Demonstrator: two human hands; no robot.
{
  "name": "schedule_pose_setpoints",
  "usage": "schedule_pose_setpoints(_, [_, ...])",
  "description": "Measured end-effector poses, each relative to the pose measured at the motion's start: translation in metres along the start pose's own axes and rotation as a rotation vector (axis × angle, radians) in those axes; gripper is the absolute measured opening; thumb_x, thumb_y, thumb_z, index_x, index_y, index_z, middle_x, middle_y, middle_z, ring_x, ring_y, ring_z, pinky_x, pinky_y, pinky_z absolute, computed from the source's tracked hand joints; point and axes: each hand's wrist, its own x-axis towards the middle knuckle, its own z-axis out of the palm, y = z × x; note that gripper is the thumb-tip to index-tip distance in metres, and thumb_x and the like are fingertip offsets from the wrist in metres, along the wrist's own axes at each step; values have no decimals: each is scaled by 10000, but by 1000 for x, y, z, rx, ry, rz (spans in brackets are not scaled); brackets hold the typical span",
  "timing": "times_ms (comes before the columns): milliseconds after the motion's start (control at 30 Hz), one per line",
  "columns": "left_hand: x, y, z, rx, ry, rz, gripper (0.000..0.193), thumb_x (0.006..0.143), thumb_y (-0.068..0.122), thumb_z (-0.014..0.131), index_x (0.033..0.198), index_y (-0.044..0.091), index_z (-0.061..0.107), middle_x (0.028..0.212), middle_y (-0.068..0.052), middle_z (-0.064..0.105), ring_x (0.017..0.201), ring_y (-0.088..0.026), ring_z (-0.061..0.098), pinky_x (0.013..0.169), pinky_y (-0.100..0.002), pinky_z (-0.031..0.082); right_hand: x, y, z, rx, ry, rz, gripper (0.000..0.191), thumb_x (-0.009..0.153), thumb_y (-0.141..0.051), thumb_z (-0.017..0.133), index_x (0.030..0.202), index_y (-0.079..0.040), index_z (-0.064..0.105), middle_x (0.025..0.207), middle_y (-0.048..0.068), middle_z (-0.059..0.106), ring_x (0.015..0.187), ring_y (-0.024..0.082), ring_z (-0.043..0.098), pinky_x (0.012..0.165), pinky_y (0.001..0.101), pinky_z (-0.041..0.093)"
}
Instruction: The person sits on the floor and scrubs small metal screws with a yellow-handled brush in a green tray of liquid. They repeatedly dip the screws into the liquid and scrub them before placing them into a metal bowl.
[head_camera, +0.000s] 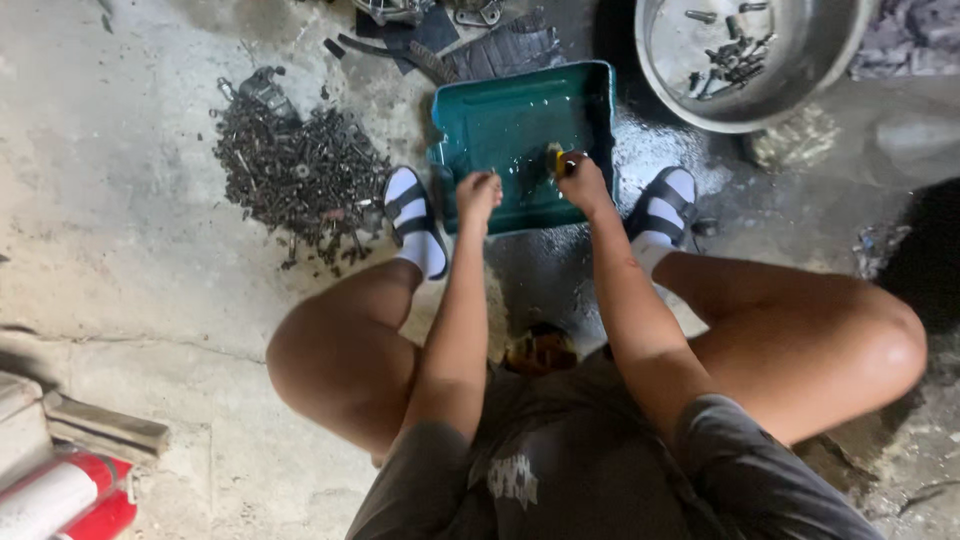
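I squat over a teal plastic tray with shallow liquid in it, set on the concrete floor between my feet. My right hand is closed around a small brush with a yellow-orange handle, held over the tray's near right part. My left hand is closed over the tray's near edge, fingers curled around something small that I cannot make out.
A heap of dark bolts and screws lies left of my left foot. A large metal basin with several small parts stands at the top right. Wet floor surrounds the tray. Dark scrap pieces lie beyond it. A red and white object sits bottom left.
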Motion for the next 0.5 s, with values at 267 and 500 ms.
schedule_pose_setpoints(267, [78, -61, 12, 540, 219, 81, 184, 862, 143, 772, 963, -6, 732, 831, -86, 732, 750, -188, 695, 687, -332, 528, 62, 16, 46, -213, 246, -83, 351, 877, -250, 839, 1115, -30, 702, 964, 160, 691, 963, 336, 635, 829, 425, 531])
schedule_pose_setpoints(500, [117, -84, 4, 398, 255, 103, 183, 860, 119, 739, 970, -19, 692, 877, -129, 768, 816, -213, 742, 758, -328, 553, 86, 55, 52, -36, 435, 68, 372, 958, -292, 766, 1135, 12, 644, 963, 161, 690, 866, 290, 685, 773, 402, 538])
